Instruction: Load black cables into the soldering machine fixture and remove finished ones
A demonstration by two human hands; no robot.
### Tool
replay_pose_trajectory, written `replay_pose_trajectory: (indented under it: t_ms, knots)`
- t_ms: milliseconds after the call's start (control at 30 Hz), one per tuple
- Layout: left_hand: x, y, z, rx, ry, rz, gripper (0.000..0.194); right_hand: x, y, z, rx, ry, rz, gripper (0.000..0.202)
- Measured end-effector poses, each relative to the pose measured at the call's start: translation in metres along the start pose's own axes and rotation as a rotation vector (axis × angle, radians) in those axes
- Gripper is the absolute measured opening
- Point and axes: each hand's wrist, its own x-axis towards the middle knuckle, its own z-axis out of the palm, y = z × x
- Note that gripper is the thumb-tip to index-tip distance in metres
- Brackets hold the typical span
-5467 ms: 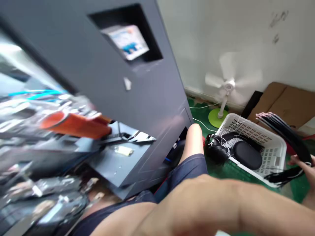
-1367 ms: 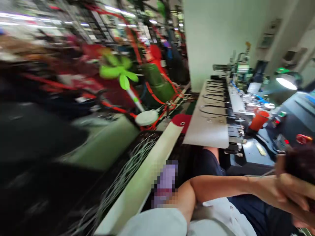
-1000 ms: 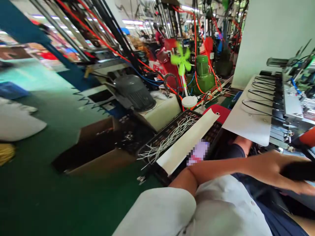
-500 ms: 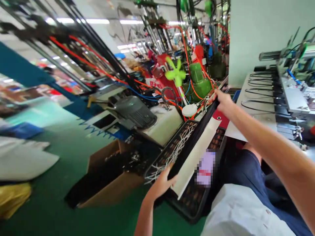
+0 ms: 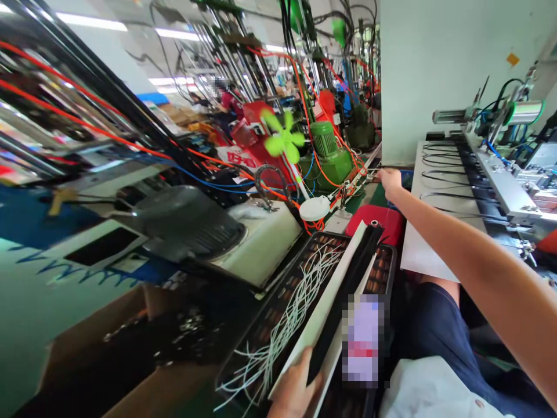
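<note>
A bundle of black cables [image 5: 344,290] lies lengthwise in a long white channel [image 5: 319,310] over a black crate [image 5: 389,273]. My left hand [image 5: 298,383] is wrapped round the near end of the channel and the bundle. Beyond the far end, my right hand [image 5: 389,179] is raised with its fingers pinched together; what they hold is too small to make out. Loose white ties [image 5: 289,310] are spread in the crate left of the channel. A blurred-out purple item [image 5: 363,339] lies on the right side.
A red stool [image 5: 383,217] stands behind the crate. At the right is a white table [image 5: 435,232] with black cables and a metal machine. A grey motor [image 5: 187,223], a green fan [image 5: 285,138] and a cardboard box [image 5: 87,331] of black material are on the left.
My right hand has come away from the black bundle's far end, which now rests in the channel. My left hand stays at the near end. The view has shifted.
</note>
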Motion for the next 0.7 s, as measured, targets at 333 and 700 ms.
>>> replay_pose_trajectory:
  t_ms: [333, 700]
  knots:
    - [-0.038, 0.006, -0.034, -0.023, 0.122, 0.005, 0.053, -0.065, -0.089, 0.026, -0.055, -0.586, -0.563, 0.034]
    - [0.051, 0.050, -0.160, -0.656, 0.587, 0.484, 0.048, -0.186, -0.056, 0.049, -0.013, -1.116, -0.324, 0.021]
